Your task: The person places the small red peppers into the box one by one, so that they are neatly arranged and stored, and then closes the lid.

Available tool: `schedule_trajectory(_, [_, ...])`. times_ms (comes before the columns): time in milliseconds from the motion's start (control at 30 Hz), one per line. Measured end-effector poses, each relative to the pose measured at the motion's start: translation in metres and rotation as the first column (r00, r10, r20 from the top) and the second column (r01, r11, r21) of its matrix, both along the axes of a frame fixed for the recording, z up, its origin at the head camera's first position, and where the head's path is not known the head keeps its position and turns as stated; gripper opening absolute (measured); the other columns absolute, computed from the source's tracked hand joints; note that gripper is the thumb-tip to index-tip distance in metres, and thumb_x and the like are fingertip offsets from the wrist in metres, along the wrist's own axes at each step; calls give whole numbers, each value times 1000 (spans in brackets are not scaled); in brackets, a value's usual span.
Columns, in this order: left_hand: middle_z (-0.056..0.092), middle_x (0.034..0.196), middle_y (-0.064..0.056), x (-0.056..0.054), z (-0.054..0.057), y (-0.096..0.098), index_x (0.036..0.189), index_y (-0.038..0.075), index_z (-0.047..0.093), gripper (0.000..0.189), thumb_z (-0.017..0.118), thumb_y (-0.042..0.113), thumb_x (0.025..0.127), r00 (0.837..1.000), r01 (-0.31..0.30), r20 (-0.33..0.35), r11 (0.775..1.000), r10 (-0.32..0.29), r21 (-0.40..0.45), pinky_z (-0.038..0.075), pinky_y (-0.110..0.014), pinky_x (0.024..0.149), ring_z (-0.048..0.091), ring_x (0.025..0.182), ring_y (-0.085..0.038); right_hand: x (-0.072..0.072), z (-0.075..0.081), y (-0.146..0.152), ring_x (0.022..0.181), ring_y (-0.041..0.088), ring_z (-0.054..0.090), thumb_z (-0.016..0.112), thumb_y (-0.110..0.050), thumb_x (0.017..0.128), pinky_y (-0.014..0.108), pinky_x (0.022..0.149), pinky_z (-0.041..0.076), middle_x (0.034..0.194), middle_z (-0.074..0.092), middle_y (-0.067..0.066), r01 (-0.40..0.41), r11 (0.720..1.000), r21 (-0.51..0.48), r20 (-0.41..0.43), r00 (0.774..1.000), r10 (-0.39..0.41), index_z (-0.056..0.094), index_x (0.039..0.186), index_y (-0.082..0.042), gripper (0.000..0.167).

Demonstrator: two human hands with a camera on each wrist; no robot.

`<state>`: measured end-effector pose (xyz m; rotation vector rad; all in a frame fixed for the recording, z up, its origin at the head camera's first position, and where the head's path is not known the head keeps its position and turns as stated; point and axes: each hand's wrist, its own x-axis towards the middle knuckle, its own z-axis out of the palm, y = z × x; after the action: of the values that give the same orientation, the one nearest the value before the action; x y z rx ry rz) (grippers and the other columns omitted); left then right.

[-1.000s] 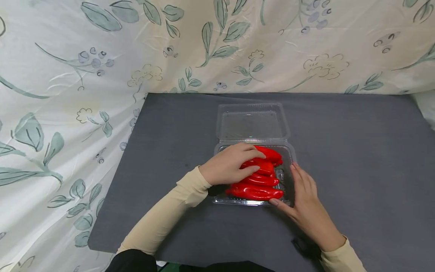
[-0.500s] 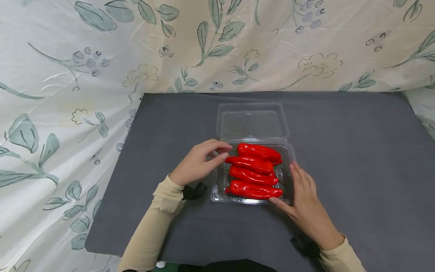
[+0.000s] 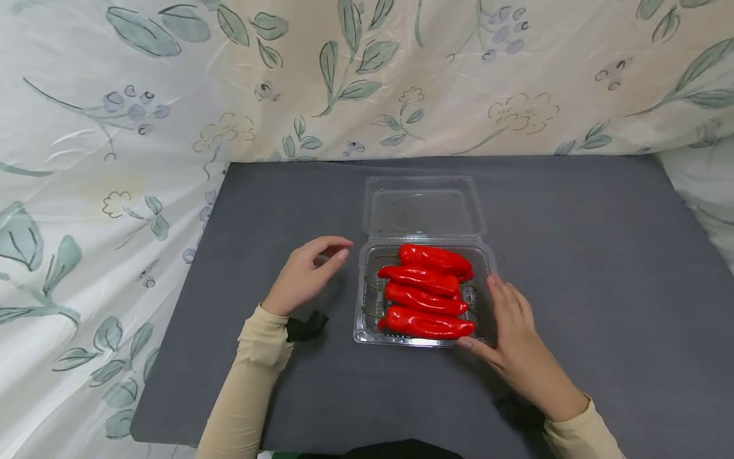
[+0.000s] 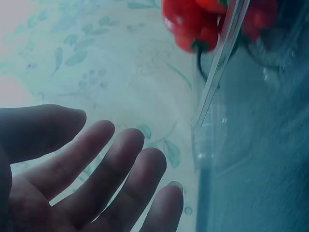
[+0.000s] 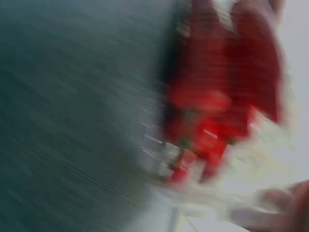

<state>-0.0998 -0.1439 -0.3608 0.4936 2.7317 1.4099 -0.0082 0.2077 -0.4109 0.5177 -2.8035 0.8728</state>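
Note:
Several glossy red peppers (image 3: 427,322) with green stems lie side by side in a clear plastic clamshell box (image 3: 362,335), its lid (image 3: 424,210) folded back flat behind it. Left of the box, my left hand (image 3: 304,274) hovers apart from it, with nothing in its loosely bent fingers. In the left wrist view, the left hand's fingers (image 4: 128,159) are spread below the box wall (image 4: 224,63) and pepper ends (image 4: 193,29). My right hand (image 3: 518,347) rests at the near right corner, fingers along the right side, thumb at the front rim. The right wrist view is blurred; peppers (image 5: 207,135) show there.
A dark grey cloth (image 3: 602,274) covers the table under the box. Behind and to the left hangs a pale curtain (image 3: 275,76) with a leaf and flower print. A black strap (image 3: 306,326) is at the left wrist.
My left hand has lifted off the peppers and drawn back to the left, clear of the box. The right hand stays at the box's corner. The head view has shifted slightly.

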Motion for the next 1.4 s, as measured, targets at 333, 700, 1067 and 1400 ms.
schedule_trajectory(333, [58,123,-13,-48,9,-16,130,17,53,36,54,32,98,953,-8,300,990,-35,141,47,-49,93,56,112,-33,-39,70,31,116,48,44,62,-34,93,62,85,41,145,37,24,168,982,-87,138,978,-155,18,153,-8,80])
schedule_trajectory(700, [49,134,-20,-84,-1,5,142,9,38,54,43,42,100,909,-34,416,992,-19,118,45,-49,97,52,118,-34,-141,85,53,136,42,30,44,-68,88,64,103,31,151,29,24,218,975,-33,420,889,-185,10,153,-7,96])
schedule_trajectory(1067, [47,134,-21,-103,-18,8,143,8,36,55,43,42,100,887,-75,461,989,8,127,45,-48,97,51,120,-35,-197,57,41,130,39,41,45,-69,88,58,101,37,146,37,22,216,976,-28,531,830,-168,26,148,-3,91])
schedule_trajectory(1400, [54,129,-17,-120,-41,20,141,6,42,56,44,44,100,875,-84,484,989,16,118,49,-43,93,55,115,-30,-215,23,47,119,38,49,45,-55,95,56,98,42,137,47,22,153,988,14,520,843,-138,45,137,-1,68])
